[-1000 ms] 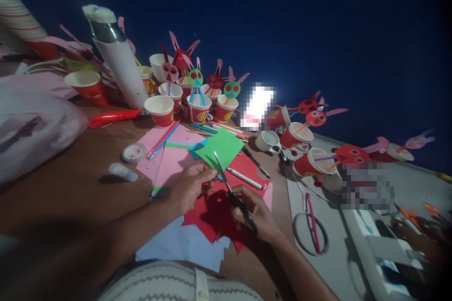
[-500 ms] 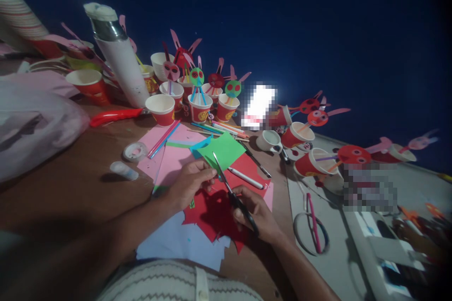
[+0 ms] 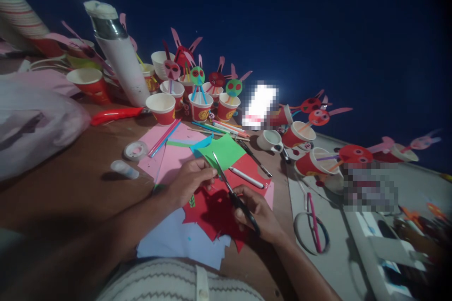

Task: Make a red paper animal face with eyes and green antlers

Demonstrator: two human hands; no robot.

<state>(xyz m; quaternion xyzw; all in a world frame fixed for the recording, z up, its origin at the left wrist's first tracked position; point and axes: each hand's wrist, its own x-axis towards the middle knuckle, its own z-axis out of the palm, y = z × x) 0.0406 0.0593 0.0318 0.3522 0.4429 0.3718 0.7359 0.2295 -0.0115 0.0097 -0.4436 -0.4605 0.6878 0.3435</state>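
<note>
My right hand [image 3: 261, 216] is closed around the black handles of a pair of scissors [image 3: 243, 209]. Their narrow blades point up and away, passing just beside the fingertips of my left hand [image 3: 192, 179]. That left hand is closed in a pinch; whatever it holds is too small or hidden to make out. Under the blade tips lies green paper [image 3: 226, 150]. Red paper [image 3: 212, 216] with jagged cut edges spreads beneath both hands, and a white marker [image 3: 247, 177] rests across it. Pale blue sheets [image 3: 176, 242] lie nearer my body.
Red paper cups [image 3: 160, 109] with paper rabbit-like figures line the back. A white flask [image 3: 122, 66], a red-handled cutter [image 3: 116, 115], a tape roll [image 3: 135, 151] and a small white bottle [image 3: 124, 169] stand left. A white mug [image 3: 269, 140] sits right of the pens [image 3: 229, 128].
Almost nothing differs. The view has shifted very slightly, while both hands and the scissors keep nearly the same position.
</note>
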